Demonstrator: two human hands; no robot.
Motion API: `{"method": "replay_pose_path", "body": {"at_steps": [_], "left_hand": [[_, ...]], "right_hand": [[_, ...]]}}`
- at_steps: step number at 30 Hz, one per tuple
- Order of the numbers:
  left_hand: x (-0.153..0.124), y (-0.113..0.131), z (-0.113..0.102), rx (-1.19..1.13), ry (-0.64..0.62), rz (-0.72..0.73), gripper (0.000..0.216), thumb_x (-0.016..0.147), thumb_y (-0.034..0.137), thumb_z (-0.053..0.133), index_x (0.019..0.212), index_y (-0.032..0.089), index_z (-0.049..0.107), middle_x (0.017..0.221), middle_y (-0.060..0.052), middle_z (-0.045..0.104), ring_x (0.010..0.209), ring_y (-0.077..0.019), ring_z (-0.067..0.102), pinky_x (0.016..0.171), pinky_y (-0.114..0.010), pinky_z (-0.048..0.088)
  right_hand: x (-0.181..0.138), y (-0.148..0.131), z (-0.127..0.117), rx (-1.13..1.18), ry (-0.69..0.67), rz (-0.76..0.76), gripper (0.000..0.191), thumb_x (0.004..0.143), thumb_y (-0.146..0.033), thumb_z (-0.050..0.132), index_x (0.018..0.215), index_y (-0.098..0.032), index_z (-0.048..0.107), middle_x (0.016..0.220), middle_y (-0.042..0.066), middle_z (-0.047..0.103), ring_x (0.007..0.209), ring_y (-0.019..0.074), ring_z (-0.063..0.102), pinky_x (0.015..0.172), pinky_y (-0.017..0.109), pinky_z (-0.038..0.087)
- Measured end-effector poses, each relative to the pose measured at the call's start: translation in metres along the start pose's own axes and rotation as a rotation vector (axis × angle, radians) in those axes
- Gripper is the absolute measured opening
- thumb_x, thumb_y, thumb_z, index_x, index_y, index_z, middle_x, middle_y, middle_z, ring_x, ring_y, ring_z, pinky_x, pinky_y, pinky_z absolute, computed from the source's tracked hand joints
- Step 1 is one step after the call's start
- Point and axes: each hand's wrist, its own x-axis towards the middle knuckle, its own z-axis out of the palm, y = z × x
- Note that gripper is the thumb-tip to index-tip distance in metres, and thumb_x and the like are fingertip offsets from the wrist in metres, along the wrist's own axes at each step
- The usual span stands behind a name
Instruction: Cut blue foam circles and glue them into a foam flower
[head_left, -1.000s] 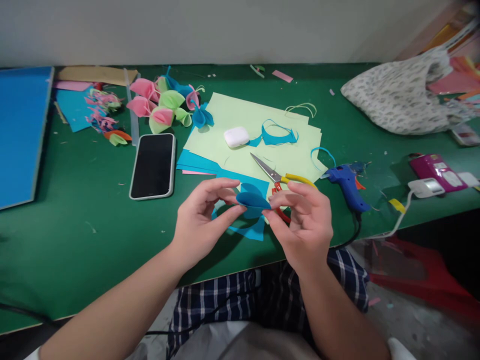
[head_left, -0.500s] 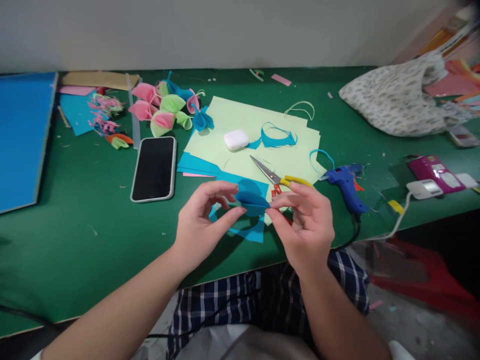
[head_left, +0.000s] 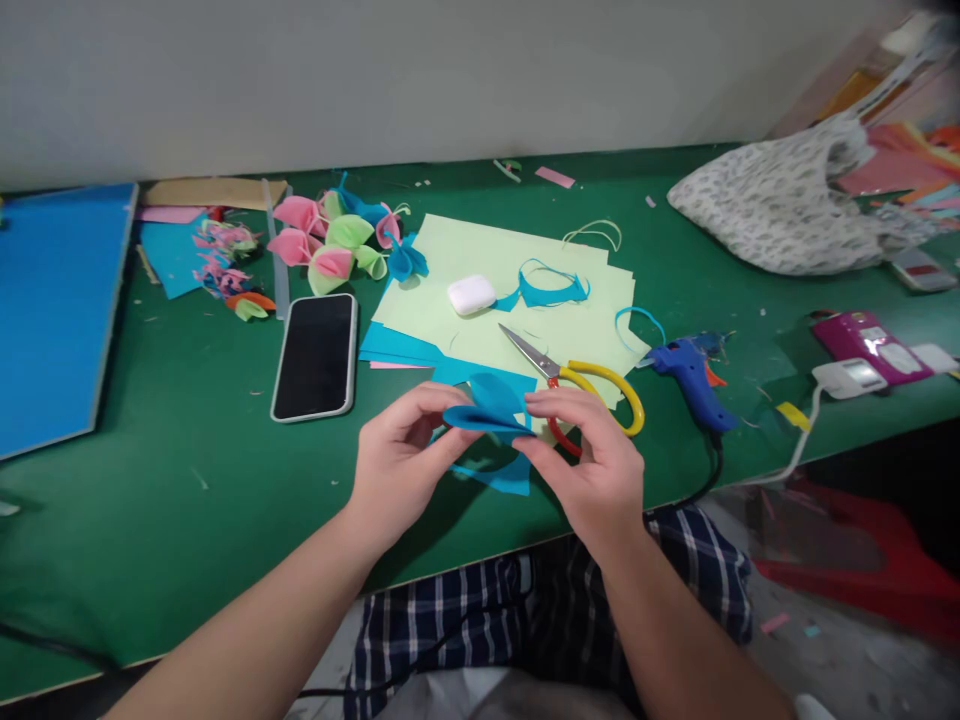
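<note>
Between my two hands is a folded piece of blue paper [head_left: 487, 405], its layers fanned apart like petals. My left hand [head_left: 409, 455] pinches its left side between thumb and fingers. At the right end, my right hand [head_left: 589, 455] pinches the paper's narrow tip. Beneath the hands lie cut blue sheets [head_left: 510, 475] on the table. Just beyond my right hand rest scissors [head_left: 570, 375] with yellow and red handles, blades pointing away to the left. They lie on pale green sheets [head_left: 450, 260], which also bear a white case [head_left: 471, 295] and a curled blue paper offcut [head_left: 551, 287].
A phone [head_left: 315, 357] lies left of my hands, with pink, green and blue paper flowers [head_left: 330, 240] behind it. To the right are a blue glue gun [head_left: 690, 375] with its cord, a purple box-shaped device [head_left: 866, 345] and a patterned cloth bag [head_left: 780, 210]. A blue board [head_left: 60, 310] stands far left.
The folded blue paper has turned and its layers have opened out on the left. My right hand has moved slightly left, uncovering the scissor handles. The view has tilted a little.
</note>
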Motion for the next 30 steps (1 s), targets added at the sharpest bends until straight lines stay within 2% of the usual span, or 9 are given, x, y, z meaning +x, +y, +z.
{"method": "replay_pose_path", "body": {"at_steps": [12, 16, 22, 26, 30], "left_hand": [[-0.001, -0.005, -0.002, -0.063, -0.049, -0.099, 0.006, 0.076, 0.022, 0.072, 0.08, 0.021, 0.067, 0.078, -0.002, 0.068, 0.076, -0.0146, 0.064, 0.066, -0.026, 0.054], [-0.003, -0.007, -0.003, -0.084, -0.052, -0.109, 0.007, 0.076, 0.02, 0.072, 0.082, 0.021, 0.068, 0.082, -0.003, 0.069, 0.079, -0.0155, 0.065, 0.066, -0.026, 0.055], [-0.005, -0.011, -0.008, -0.185, -0.079, -0.101, 0.009, 0.076, 0.022, 0.073, 0.083, 0.026, 0.069, 0.082, -0.001, 0.068, 0.076, -0.0141, 0.065, 0.064, -0.024, 0.054], [-0.005, -0.009, -0.008, -0.209, -0.073, -0.105, 0.012, 0.073, 0.02, 0.076, 0.081, 0.026, 0.07, 0.079, 0.001, 0.069, 0.07, -0.0128, 0.065, 0.061, -0.023, 0.054], [-0.005, -0.007, -0.007, -0.204, -0.073, -0.15, 0.012, 0.072, 0.019, 0.076, 0.08, 0.026, 0.071, 0.083, 0.002, 0.072, 0.074, -0.0142, 0.067, 0.064, -0.024, 0.057]], "right_hand": [[0.001, -0.005, 0.001, 0.072, 0.014, -0.078, 0.023, 0.075, -0.017, 0.073, 0.095, -0.025, 0.064, 0.089, 0.003, 0.071, 0.091, 0.0227, 0.067, 0.08, 0.043, 0.057], [0.0, -0.006, 0.001, 0.087, 0.027, -0.138, 0.028, 0.075, -0.01, 0.071, 0.097, -0.025, 0.061, 0.092, 0.003, 0.07, 0.092, 0.0219, 0.066, 0.084, 0.045, 0.056], [0.001, -0.016, -0.005, -0.048, -0.029, -0.262, 0.018, 0.079, -0.016, 0.068, 0.09, -0.027, 0.06, 0.098, 0.004, 0.068, 0.093, 0.0213, 0.065, 0.083, 0.045, 0.055], [0.0, -0.019, -0.009, -0.059, -0.073, -0.3, 0.017, 0.081, -0.013, 0.064, 0.092, -0.025, 0.062, 0.102, 0.005, 0.067, 0.097, 0.0203, 0.063, 0.087, 0.043, 0.053], [-0.001, -0.02, -0.011, -0.067, -0.075, -0.34, 0.016, 0.08, -0.011, 0.063, 0.091, -0.022, 0.064, 0.102, 0.006, 0.065, 0.098, 0.0195, 0.062, 0.092, 0.041, 0.052]]}}
